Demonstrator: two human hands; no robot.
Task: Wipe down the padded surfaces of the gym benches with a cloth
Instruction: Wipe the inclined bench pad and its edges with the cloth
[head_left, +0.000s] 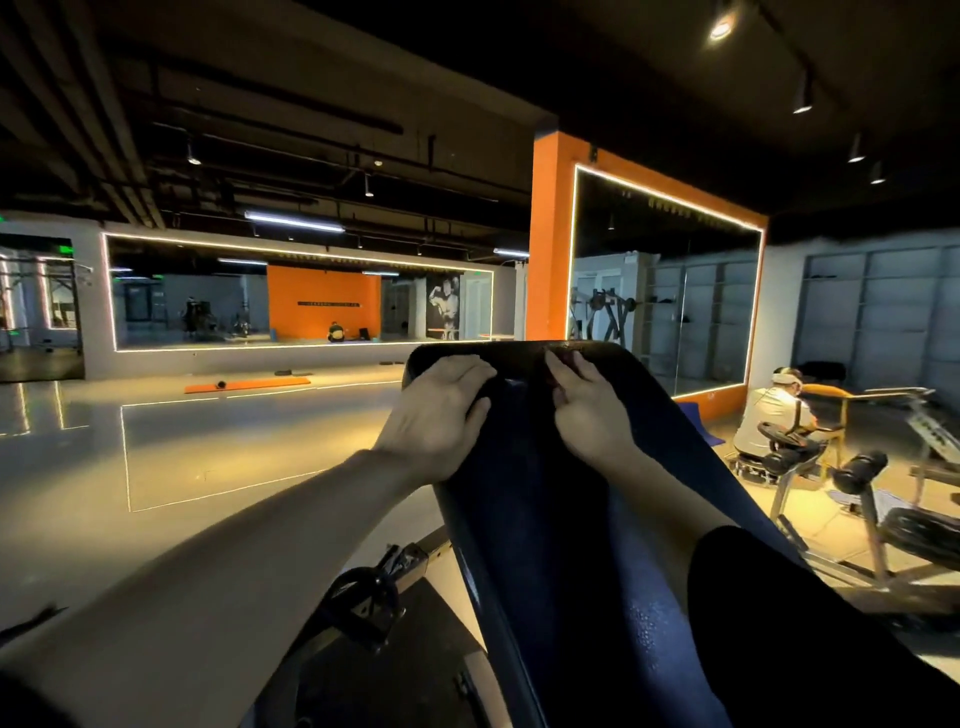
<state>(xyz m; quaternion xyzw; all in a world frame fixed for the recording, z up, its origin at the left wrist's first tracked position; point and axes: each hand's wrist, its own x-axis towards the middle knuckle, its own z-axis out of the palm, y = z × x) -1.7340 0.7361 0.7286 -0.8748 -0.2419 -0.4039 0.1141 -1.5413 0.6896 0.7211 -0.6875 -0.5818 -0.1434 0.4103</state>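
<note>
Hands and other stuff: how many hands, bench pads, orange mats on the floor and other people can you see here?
Hands: 2, the left hand and the right hand
Bench pad: 1
Orange mat: 1
Other person: 1
Total: 5

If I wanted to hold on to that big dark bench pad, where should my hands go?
Hold the bench pad by its rounded top edge, reaching up along it from the lower end, one hand toward each corner. It tilts upward and that edge is thin enough to wrap. The left hand and right hand already rest just below it.
</note>
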